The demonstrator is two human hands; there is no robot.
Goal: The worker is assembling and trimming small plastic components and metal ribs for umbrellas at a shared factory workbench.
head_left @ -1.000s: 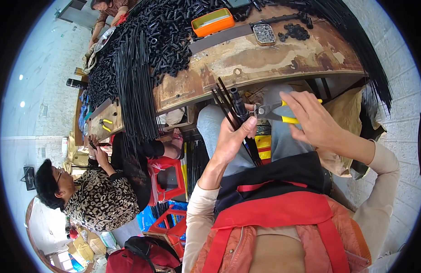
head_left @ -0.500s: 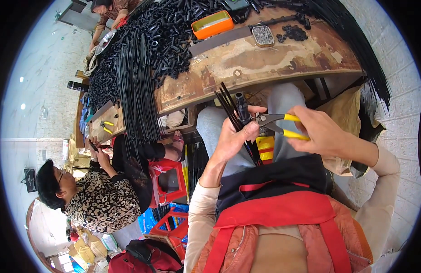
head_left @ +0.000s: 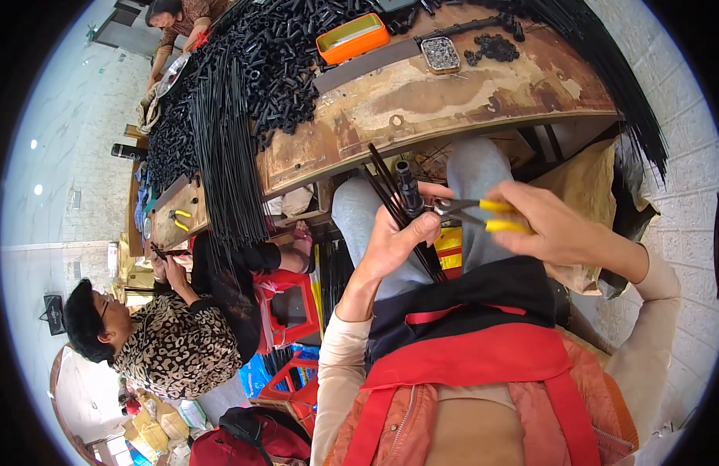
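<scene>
Over my lap, my left hand (head_left: 400,242) is closed around a black tubular fitting (head_left: 408,189) and several thin black rods (head_left: 379,172). The fitting points up past my fingers, and the rods run down below the hand. My right hand (head_left: 544,221) grips a pair of pliers (head_left: 495,206) by its yellow handles. The metal jaws meet the side of the fitting near my left thumb. What sits between the jaws is too small to make out.
Ahead stands a worn wooden workbench (head_left: 452,97) with a heap of black plastic parts (head_left: 285,78), an orange box (head_left: 353,52) and a tin of small metal pieces (head_left: 441,56). Rod bundles overhang it at left (head_left: 223,155) and right (head_left: 627,101). A co-worker (head_left: 177,338) sits at left.
The pliers' yellow handles have come closer together as my right hand squeezes, with some blur. The fitting stays in my left hand. The whole view has shifted slightly.
</scene>
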